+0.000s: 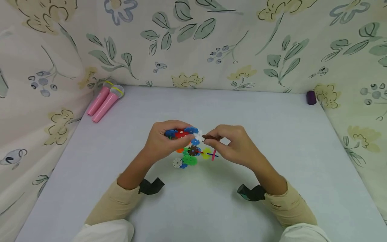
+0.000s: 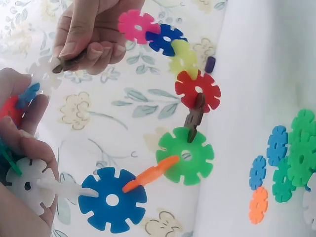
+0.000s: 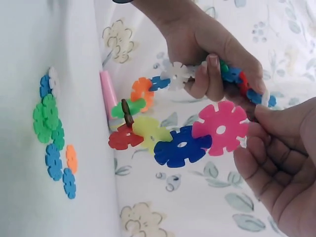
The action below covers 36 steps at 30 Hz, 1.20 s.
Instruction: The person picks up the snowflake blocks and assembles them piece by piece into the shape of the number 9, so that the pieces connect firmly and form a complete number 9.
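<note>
Soft, even light with faint shadows

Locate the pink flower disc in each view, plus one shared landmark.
Head: pink disc, edge-on, a little right of and below picture centre.
Left wrist: pink disc, near the top edge, slightly left of centre, face visible.
Right wrist: pink disc, right of centre, around mid-height, face visible.
Shared landmark: the dark blue disc joined to it, seen in all three.

Linked discs point(image 1: 182, 134), partly hidden by the left hand point(image 1: 160, 140).
The right hand point(image 1: 237, 144) covers much of a brown piece point(image 1: 209, 137); toward three o'clock, a purple object point(image 1: 311, 97) I can't identify.
</note>
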Each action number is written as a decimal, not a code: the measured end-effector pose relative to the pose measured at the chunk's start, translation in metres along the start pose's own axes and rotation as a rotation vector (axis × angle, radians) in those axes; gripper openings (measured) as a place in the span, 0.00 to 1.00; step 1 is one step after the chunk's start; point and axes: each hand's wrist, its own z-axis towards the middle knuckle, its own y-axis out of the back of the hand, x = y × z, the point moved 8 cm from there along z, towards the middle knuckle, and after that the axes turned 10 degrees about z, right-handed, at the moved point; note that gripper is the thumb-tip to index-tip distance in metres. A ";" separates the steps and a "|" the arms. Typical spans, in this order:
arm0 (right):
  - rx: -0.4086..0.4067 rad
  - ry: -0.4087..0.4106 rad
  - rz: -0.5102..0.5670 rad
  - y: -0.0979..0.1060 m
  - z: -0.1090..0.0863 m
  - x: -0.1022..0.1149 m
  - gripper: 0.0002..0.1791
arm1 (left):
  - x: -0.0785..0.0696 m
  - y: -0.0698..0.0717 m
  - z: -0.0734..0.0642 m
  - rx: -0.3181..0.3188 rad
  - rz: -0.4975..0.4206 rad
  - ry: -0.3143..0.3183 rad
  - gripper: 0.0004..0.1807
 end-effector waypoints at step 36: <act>-0.140 -0.180 0.124 0.019 -0.002 -0.023 0.23 | 0.011 -0.007 0.001 -0.018 -0.063 0.045 0.18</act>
